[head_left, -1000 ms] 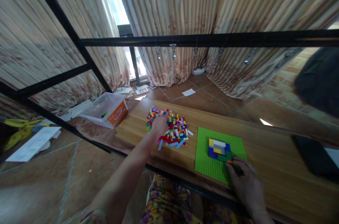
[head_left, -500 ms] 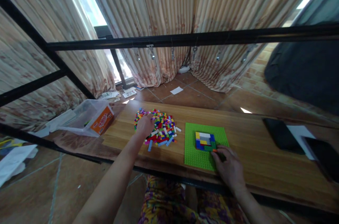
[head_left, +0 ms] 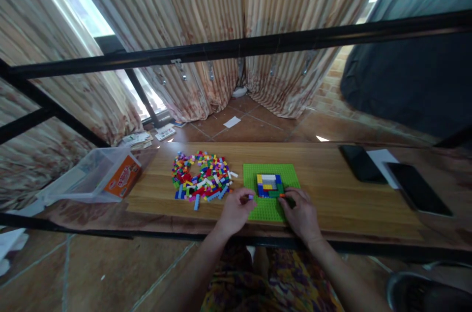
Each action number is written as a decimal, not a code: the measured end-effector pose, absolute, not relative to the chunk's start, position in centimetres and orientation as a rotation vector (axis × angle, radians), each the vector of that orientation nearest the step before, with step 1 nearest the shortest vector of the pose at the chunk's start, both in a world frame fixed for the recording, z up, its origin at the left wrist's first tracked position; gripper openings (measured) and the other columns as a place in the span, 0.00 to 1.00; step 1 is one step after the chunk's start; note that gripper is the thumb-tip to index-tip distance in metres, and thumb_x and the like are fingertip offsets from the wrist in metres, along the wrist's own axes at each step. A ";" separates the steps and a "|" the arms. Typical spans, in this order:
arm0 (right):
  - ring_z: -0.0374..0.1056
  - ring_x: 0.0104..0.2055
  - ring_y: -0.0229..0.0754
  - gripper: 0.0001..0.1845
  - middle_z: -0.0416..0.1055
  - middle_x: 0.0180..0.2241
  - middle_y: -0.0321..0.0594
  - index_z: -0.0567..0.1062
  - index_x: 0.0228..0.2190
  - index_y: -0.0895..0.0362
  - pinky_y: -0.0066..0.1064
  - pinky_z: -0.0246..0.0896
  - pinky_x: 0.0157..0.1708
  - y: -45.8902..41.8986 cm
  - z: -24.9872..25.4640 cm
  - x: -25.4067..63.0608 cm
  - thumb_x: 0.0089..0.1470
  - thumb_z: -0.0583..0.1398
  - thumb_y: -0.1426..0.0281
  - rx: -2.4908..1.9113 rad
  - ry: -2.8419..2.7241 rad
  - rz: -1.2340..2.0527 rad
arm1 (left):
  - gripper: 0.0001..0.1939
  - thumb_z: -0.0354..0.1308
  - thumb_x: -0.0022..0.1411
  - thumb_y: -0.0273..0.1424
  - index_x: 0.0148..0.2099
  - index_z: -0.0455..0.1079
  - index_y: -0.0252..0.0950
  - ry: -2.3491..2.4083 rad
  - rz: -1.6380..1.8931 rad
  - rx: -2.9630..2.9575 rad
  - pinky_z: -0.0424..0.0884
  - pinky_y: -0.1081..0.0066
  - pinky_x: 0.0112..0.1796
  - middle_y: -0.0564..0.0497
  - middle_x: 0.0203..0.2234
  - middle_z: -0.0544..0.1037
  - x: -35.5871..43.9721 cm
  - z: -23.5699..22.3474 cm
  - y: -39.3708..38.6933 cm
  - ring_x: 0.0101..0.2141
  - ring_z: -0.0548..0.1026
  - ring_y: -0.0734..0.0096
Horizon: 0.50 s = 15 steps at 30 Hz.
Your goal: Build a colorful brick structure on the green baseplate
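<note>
Left hand (head_left: 236,208) now off the loose multicoloured brick pile (head_left: 201,181), pinching a small purple brick (head_left: 250,197) at the green studded baseplate (head_left: 271,206); right hand (head_left: 300,211) pinches an orange brick (head_left: 282,196) beside the square brick build (head_left: 269,185); two black phones (head_left: 418,186) lie right on the wooden tabletop (head_left: 332,203).

The right hand (head_left: 300,211) covers the green baseplate's (head_left: 271,208) near corner. The brick (head_left: 251,197) in the left grip (head_left: 236,208) is too small to tell — only a purple fleck. The desk (head_left: 332,194) is cut off at the right edge.
</note>
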State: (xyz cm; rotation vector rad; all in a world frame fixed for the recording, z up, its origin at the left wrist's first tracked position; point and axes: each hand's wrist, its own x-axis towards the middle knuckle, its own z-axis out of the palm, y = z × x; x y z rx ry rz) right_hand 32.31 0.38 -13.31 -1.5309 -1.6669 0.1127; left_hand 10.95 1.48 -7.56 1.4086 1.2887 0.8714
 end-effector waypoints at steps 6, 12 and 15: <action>0.68 0.42 0.49 0.11 0.74 0.40 0.48 0.74 0.31 0.55 0.44 0.65 0.44 0.4 -13.3 32.3 0.57 0.58 0.61 -1.516 -1.684 0.127 | 0.10 0.53 0.63 0.29 0.44 0.73 0.38 1.362 0.842 1.846 0.70 0.69 0.41 0.51 0.38 0.80 12.7 -7.1 1.9 0.37 0.76 0.69; 0.67 0.42 0.49 0.10 0.73 0.39 0.47 0.74 0.31 0.55 0.45 0.65 0.44 0.4 -13.2 32.2 0.57 0.58 0.62 -1.509 -1.684 0.137 | 0.08 0.56 0.64 0.34 0.43 0.75 0.42 1.380 0.839 2.176 0.66 0.63 0.50 0.52 0.43 0.79 14.0 -7.6 2.6 0.45 0.73 0.66; 0.67 0.43 0.49 0.09 0.73 0.40 0.48 0.74 0.32 0.55 0.44 0.65 0.44 0.4 -13.1 32.2 0.57 0.58 0.63 -1.515 -1.693 0.133 | 0.08 0.59 0.62 0.36 0.41 0.77 0.44 1.418 0.920 2.210 0.64 0.62 0.51 0.52 0.46 0.77 14.4 -8.2 2.9 0.47 0.71 0.66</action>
